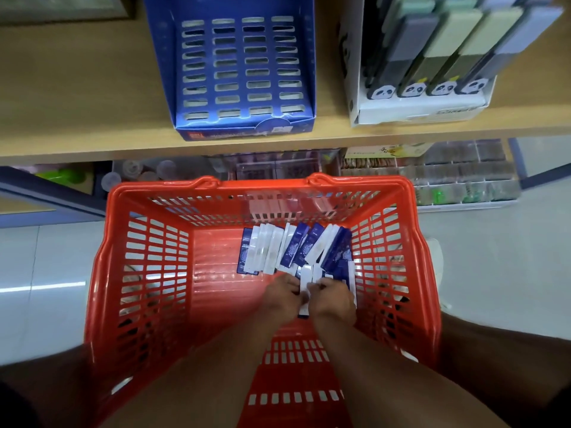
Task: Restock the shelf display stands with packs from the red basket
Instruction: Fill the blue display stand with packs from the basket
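Note:
A red basket stands on the floor below the shelf. Several blue and white packs lie in a loose row on its bottom, toward the far right. Both my hands reach down into the basket. My left hand and my right hand are side by side, fingers curled round a few white packs between them. On the wooden shelf above stands an empty blue display stand with rows of slots.
A white display box with panda-marked cases stands to the right of the blue stand on the shelf. Below the shelf edge a lower shelf holds small goods and clear boxes. Pale floor tiles lie either side of the basket.

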### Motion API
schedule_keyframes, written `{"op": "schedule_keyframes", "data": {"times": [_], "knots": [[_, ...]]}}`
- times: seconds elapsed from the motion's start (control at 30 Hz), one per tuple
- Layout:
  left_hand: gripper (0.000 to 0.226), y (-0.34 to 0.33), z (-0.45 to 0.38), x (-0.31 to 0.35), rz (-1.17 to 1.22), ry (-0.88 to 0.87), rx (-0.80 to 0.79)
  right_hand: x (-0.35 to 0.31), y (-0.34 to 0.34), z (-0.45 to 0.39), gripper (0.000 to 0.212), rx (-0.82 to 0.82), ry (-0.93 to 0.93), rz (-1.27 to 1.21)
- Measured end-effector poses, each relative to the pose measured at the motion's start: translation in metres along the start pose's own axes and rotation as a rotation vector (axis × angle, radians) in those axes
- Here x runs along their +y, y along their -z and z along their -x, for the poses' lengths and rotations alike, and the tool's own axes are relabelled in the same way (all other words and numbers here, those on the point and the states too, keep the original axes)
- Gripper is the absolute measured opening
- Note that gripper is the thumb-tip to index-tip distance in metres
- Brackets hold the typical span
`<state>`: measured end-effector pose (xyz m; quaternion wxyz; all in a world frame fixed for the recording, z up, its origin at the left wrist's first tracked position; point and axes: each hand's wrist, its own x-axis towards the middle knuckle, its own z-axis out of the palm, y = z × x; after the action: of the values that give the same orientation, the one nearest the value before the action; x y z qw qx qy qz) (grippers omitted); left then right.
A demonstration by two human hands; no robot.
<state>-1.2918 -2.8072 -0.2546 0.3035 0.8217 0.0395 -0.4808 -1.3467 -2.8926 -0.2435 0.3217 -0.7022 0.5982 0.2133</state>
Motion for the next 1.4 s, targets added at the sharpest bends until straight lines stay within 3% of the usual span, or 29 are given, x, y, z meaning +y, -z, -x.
{"op": "schedule_keyframes", "data": {"times": [0.23, 0.37, 0.6, 0.73, 0.87, 0.93, 1.03, 1.13, 1.23, 1.4], "knots": [[0.025, 0.000, 0.002, -0.005, 0.035, 0.058, 0.118, 0.006, -0.008, -0.001, 0.022, -0.110, 0.026, -0.034], [0.026, 0.003, 0.002, -0.007, 0.043, 0.062, 0.070, 0.007, -0.007, -0.001, 0.014, -0.142, 0.029, -0.086], [0.028, 0.022, 0.017, -0.007, -0.028, 0.068, -0.031, 0.003, 0.009, 0.014, 0.025, -0.208, 0.075, 0.037], [0.015, 0.044, 0.037, -0.003, -0.086, -0.015, -0.118, -0.005, 0.037, 0.031, 0.015, -0.263, 0.217, 0.038], [0.005, 0.073, 0.056, 0.006, -0.027, -0.084, -0.095, -0.032, 0.085, 0.045, 0.013, -0.421, 0.308, 0.021], [0.015, 0.087, 0.060, 0.009, 0.037, -0.097, -0.089, -0.048, 0.112, 0.053, 0.012, -0.481, 0.306, -0.028], [0.017, 0.115, 0.099, 0.038, 0.098, -0.151, -0.020, -0.075, 0.159, 0.078, 0.013, -0.497, 0.464, 0.085], [0.020, 0.145, 0.128, 0.067, 0.034, -0.291, 0.070, -0.102, 0.206, 0.106, 0.013, -0.471, 0.621, 0.226], [0.026, 0.179, 0.160, 0.099, -0.166, -0.548, 0.158, -0.127, 0.245, 0.136, 0.021, -0.420, 0.742, 0.264], [0.013, 0.224, 0.212, 0.147, -0.434, -0.796, 0.325, -0.154, 0.299, 0.159, 0.032, -0.301, 0.788, 0.234]]}}
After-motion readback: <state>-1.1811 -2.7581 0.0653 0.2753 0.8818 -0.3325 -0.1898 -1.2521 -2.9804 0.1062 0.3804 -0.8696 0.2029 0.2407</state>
